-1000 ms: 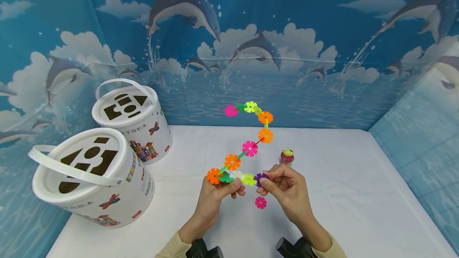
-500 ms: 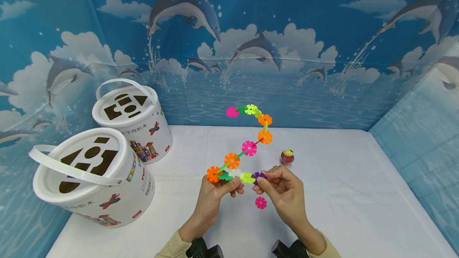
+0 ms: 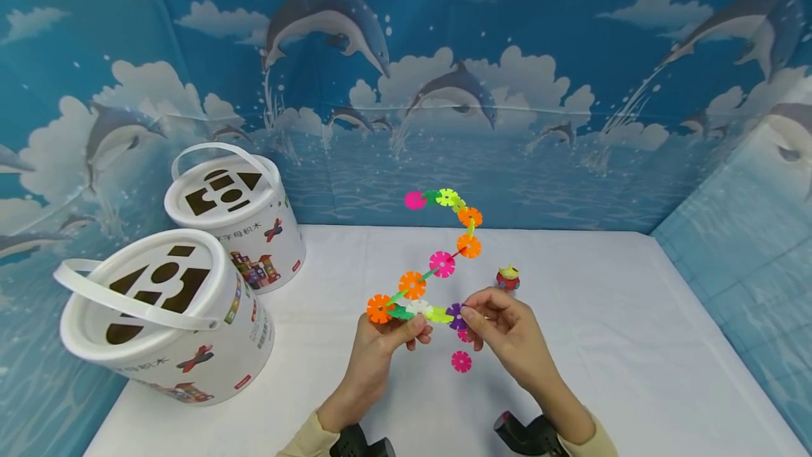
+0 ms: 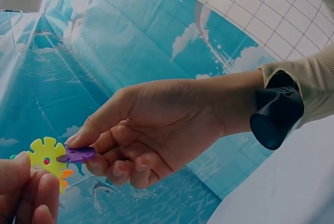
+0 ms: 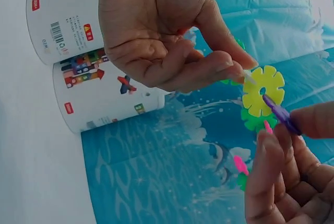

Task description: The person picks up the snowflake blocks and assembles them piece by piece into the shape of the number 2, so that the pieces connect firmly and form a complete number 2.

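A curved chain of slotted flower-shaped discs, with an orange disc [image 3: 412,285] along it, rises above the table in the head view. My left hand [image 3: 378,350] pinches the chain near a white disc [image 3: 419,306] between thumb and fingers. With thumb and fingertips my right hand [image 3: 510,330] pinches a purple disc [image 3: 456,316] at the chain's end. In the left wrist view the purple disc [image 4: 80,154] meets the edge of a yellow-green disc [image 4: 46,157] at an angle. Below the purple disc a pink disc [image 3: 465,335] shows partly; whether it is held I cannot tell.
Another pink disc [image 3: 461,361] lies on the white table between the hands. A small red and yellow figure [image 3: 507,278] stands beyond my right hand. Two white lidded buckets [image 3: 168,316] with handles stand at the left. A dolphin-printed cloth [image 3: 355,161] hangs behind.
My right hand first moves slightly left, then back right, and the purple disc now faces the head camera more. Part of a second pink disc has come into sight below it. The left hand barely moves.
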The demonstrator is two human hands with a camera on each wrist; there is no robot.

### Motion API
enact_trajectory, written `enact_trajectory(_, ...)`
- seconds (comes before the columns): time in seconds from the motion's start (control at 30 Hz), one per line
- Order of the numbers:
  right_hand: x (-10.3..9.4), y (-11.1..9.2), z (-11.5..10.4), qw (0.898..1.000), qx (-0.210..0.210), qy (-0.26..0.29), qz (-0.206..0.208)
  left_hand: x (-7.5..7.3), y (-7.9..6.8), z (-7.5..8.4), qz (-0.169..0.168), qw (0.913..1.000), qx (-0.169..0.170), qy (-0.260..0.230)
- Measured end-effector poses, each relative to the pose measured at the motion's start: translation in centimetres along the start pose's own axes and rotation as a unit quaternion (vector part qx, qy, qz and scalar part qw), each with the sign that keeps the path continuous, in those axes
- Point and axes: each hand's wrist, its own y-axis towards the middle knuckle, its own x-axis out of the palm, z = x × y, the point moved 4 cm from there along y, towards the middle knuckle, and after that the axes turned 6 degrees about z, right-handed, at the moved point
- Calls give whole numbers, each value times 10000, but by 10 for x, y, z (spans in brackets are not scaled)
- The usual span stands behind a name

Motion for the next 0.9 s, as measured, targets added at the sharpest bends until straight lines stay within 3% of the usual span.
enact_trajectory(0.13, 0, -1, -2, 9980, -269, -553, 176, 1, -1, -3, 89, 9999, -74, -50)
enact_trajectory(0.27, 0, -2, -5, 9926, -917, -708, 368, 3, -2, -6, 143, 9996, -171, -146)
enact_trajectory(0.53, 3, -4, -8, 9852, -1429, -903, 291, 4, -4, -7, 89, 9991, -389, -172)
enact_trajectory(0.7, 5, -4, -8, 9837, -1574, -803, 327, 5, -2, -8, -176, 9988, -436, -116)
enact_trajectory(0.9, 11, -6, -3, 9889, -1220, -803, 259, 9, -3, -14, -326, 9977, -581, 129)
